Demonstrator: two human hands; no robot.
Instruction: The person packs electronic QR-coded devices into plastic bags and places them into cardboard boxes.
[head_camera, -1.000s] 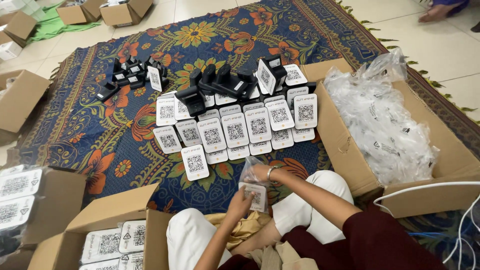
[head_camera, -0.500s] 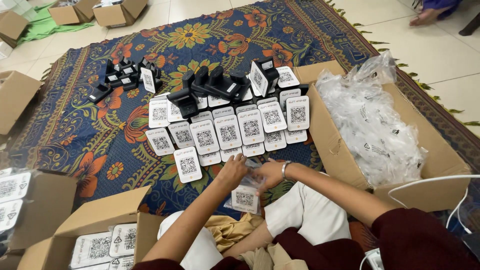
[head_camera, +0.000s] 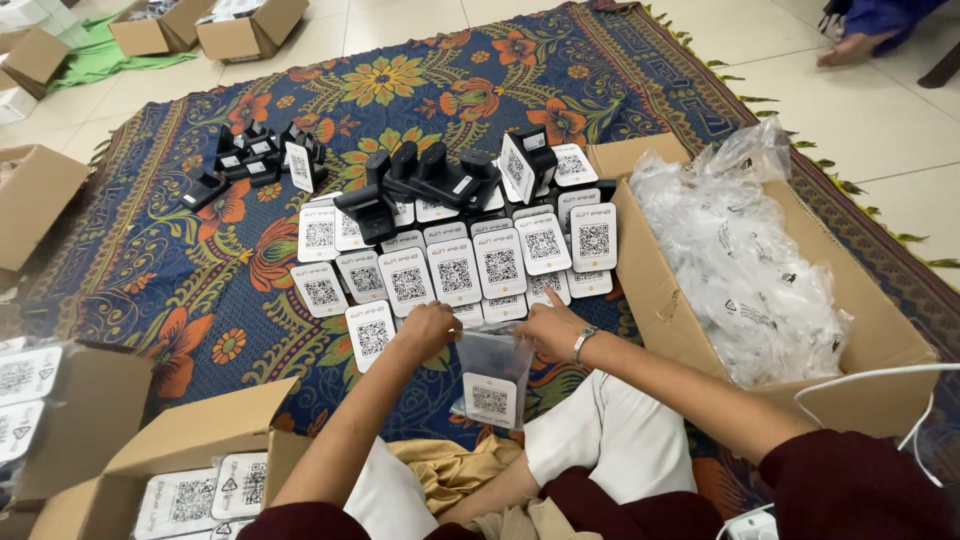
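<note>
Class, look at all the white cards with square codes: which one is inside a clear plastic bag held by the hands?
The card hanging below both hands, near the person's lap. It alone sits inside the clear bag; the others lie bare on the rug.

Blue floral rug (head_camera: 200, 290), white cards (head_camera: 455, 270)

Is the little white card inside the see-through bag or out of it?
Inside. The white card shows through the clear bag, which both hands hold by its top.

Bare rug (head_camera: 200, 290) left of white cards (head_camera: 455, 268); bag-filled carton (head_camera: 700, 330) walls off right.
</note>
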